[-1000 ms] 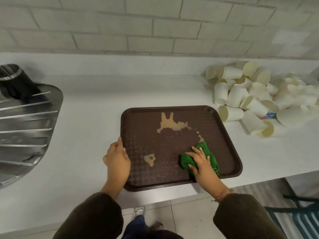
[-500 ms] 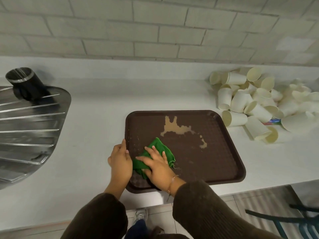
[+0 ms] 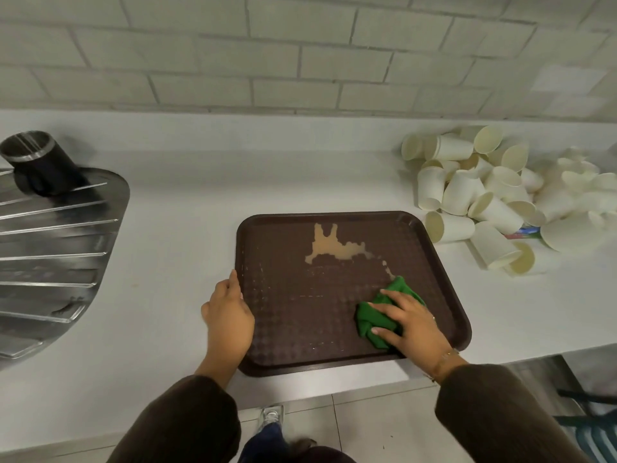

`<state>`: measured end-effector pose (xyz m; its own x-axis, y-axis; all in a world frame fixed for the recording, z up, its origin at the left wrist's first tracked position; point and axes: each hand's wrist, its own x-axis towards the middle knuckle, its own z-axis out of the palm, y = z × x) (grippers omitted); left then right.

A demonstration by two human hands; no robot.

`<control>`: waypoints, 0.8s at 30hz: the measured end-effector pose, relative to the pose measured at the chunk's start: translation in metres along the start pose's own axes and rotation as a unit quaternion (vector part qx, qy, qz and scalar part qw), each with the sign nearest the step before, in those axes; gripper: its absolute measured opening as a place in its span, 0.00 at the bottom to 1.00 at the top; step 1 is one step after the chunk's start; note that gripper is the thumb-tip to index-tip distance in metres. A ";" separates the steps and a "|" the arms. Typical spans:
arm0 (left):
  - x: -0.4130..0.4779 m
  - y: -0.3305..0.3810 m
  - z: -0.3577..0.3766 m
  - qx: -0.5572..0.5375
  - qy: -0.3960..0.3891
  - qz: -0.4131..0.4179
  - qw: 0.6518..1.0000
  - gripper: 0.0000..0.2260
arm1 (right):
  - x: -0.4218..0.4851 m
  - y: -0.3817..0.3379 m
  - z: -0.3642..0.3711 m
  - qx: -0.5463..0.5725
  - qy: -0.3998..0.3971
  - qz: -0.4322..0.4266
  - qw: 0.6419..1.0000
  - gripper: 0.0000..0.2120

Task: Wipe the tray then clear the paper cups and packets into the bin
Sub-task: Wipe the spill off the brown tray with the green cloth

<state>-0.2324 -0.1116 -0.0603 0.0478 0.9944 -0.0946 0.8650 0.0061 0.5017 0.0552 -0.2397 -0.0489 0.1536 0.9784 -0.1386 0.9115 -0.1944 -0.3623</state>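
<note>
Head view — cup pile point(image 3: 484, 195) right of tray point(image 3: 300, 312), drainboard point(image 3: 50, 262) left

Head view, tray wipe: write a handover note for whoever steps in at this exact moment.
Left hand holds the left rim of the tray, steadying it on the counter.
Right hand presses the green cloth flat on the tray's near right part.
Done: the near half looks mostly wiped, with only faint streaks.
Left: the tan spill at the tray's far middle, plus a trail of drops running to the cloth. Then the paper cups heaped right of the tray, with a coloured packet among them, go into the bin, which is not in view.
</note>
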 end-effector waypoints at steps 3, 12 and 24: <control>0.002 0.000 -0.001 0.004 -0.002 -0.004 1.000 0.23 | 0.008 -0.011 0.007 0.037 -0.036 0.020 0.998 0.27; 0.004 -0.001 0.000 0.012 0.003 0.002 1.000 0.24 | 0.039 -0.118 0.045 0.039 -0.095 -0.133 0.986 0.27; 0.004 0.002 -0.002 0.098 -0.026 0.002 0.995 0.26 | -0.004 0.010 0.007 0.091 -0.062 -0.068 0.992 0.31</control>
<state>-0.2314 -0.1071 -0.0577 0.0718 0.9877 -0.1392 0.9453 -0.0229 0.3254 0.0612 -0.2458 -0.0588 -0.0243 0.9826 -0.1843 0.8350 -0.0815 -0.5441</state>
